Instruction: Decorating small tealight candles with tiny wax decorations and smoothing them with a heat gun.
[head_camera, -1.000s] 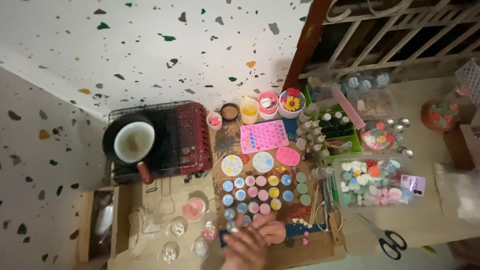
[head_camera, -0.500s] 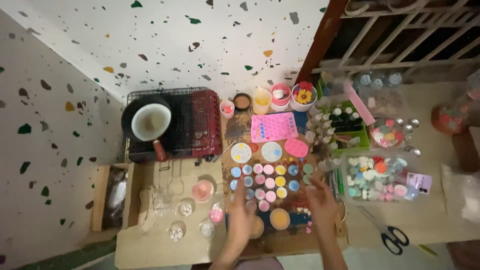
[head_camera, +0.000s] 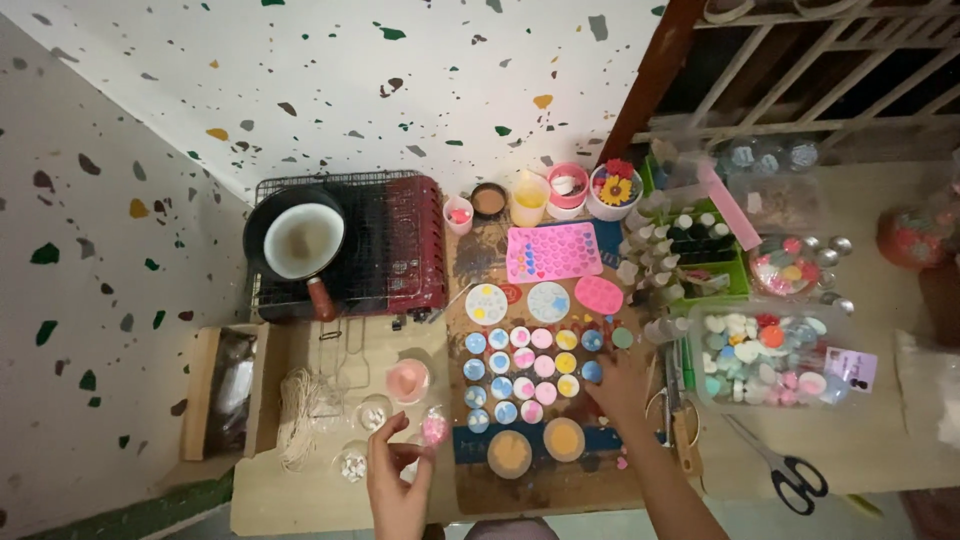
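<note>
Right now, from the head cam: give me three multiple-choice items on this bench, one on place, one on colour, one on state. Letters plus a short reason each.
1. Where do the scissors lie?
A. on the stove
B. at the lower right of the table, below the clear box
C. inside the pan

2. What colour is the rectangular mould with many small cavities?
A. pink
B. black
C. green

3. What is the right hand doing?
A. gripping the scissors
B. lifting the pan
C. resting spread at the right edge of the small round tins

Answers:
1 B: the black-handled scissors lie apart from everything, below the clear box of coloured pieces.
2 A: the mould is pink, lying above the round tins.
3 C: the right hand lies open by the tins, holding nothing; the left hand is raised near a small jar of pink bits.
</note>
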